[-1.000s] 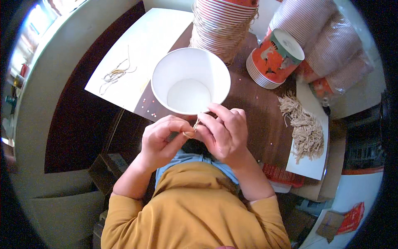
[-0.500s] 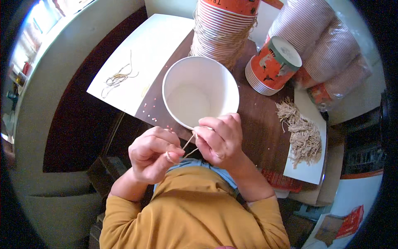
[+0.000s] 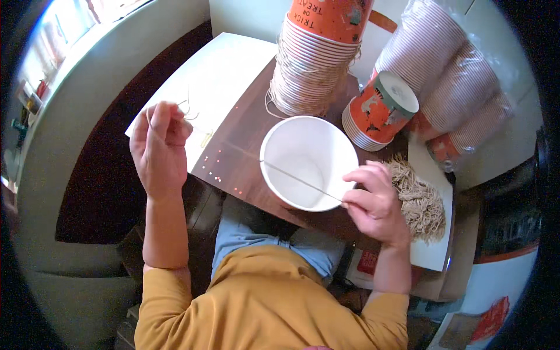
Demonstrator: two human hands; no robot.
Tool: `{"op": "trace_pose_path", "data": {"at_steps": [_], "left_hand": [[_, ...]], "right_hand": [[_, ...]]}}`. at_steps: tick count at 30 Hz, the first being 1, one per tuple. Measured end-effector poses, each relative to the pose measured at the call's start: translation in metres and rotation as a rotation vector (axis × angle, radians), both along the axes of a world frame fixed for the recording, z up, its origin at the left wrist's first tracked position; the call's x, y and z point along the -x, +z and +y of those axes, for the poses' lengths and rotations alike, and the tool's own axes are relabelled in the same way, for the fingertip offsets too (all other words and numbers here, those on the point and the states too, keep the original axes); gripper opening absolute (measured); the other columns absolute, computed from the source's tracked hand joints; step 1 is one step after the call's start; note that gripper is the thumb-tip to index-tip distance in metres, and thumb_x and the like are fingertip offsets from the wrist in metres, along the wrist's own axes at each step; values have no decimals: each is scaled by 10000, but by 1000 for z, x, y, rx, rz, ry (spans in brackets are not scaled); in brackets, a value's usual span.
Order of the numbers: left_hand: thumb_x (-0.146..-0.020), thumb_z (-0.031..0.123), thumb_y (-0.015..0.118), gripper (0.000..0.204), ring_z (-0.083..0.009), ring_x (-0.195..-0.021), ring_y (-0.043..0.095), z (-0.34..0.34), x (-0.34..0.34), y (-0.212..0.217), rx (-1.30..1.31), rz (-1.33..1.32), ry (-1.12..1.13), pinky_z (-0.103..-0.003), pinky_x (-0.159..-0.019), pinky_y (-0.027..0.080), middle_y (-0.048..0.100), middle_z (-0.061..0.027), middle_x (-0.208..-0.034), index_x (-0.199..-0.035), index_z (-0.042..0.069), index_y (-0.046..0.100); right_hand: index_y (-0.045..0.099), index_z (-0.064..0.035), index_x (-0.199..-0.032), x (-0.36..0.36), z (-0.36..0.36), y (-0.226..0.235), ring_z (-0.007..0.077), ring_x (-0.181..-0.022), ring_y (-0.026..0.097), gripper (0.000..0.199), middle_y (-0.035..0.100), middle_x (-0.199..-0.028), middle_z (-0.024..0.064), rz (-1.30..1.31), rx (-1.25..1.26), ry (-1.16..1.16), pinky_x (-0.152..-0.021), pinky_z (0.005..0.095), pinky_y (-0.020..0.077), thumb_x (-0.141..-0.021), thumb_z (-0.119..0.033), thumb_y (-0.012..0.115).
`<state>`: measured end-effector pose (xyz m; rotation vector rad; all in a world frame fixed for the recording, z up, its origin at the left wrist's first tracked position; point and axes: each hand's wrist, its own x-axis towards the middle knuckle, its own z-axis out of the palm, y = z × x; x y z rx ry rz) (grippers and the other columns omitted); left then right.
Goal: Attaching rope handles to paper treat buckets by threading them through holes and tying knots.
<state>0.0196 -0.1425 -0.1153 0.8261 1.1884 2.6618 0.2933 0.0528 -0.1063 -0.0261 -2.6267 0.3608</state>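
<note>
A white-lined paper bucket (image 3: pixel 309 140) stands on the brown table, its mouth facing me. Across its opening runs a thin beige string (image 3: pixel 300 179), its left stretch fading into blur. My right hand (image 3: pixel 376 201) pinches the string at the bucket's right rim, fingers closed. Raised over the left white sheet, my left hand (image 3: pixel 160 146) is closed in a pinch with string showing at its fingertips. Whether this is the same length of string, I cannot tell. Behind that hand, a few loose strings on the sheet are mostly hidden.
A tall stack of nested orange buckets (image 3: pixel 318 64), hung with strings, stands behind. Upside-down buckets (image 3: pixel 379 114) sit right of it, near plastic-wrapped stacks (image 3: pixel 461 81). A heap of cut strings (image 3: pixel 420 201) lies at right. Small dots (image 3: pixel 213 169) speckle the table.
My hands have parted from close together at the near rim. The left went up and left, the right moved right, and the bucket shifted right and nearer, partly with the view.
</note>
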Motion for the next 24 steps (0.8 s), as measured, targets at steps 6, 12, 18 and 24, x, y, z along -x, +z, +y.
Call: {"op": "trace_pose_path", "data": {"at_steps": [6,12,18,24], "left_hand": [[-914,127,609,152,-80,-609,554,20,7,-4,46,-140,-209,-203,-551,438,657,-108,-852,-910,-20,649],[-869,67,660,86,-49,-734,566,45,-54,-12,352,155,-234,-197,-649,452,662,-8,-829,-905,0,700],[-762,27,719,74,-163,-580,570,67,-103,9,489,701,-32,-267,-528,449,618,-75,-708,-833,18,698],[-724,45,731,178,-252,-572,575,83,-112,8,441,995,119,-353,-540,459,586,-73,-650,-894,48,677]], "right_hand": [[676,-68,-753,-54,50,22,288,-1033,565,145,645,-955,80,-219,166,-77,-981,434,384,-623,-56,738],[632,-19,-1112,-33,41,67,281,-1060,576,472,599,-1138,146,-185,275,-148,-959,371,429,-672,-138,756],[635,28,-1076,38,1,65,126,-954,597,275,648,-1022,74,-129,807,19,-870,274,465,-888,-174,638],[664,1,-909,47,2,55,67,-776,600,117,661,-832,29,-39,1094,51,-706,231,505,-895,-110,632]]}}
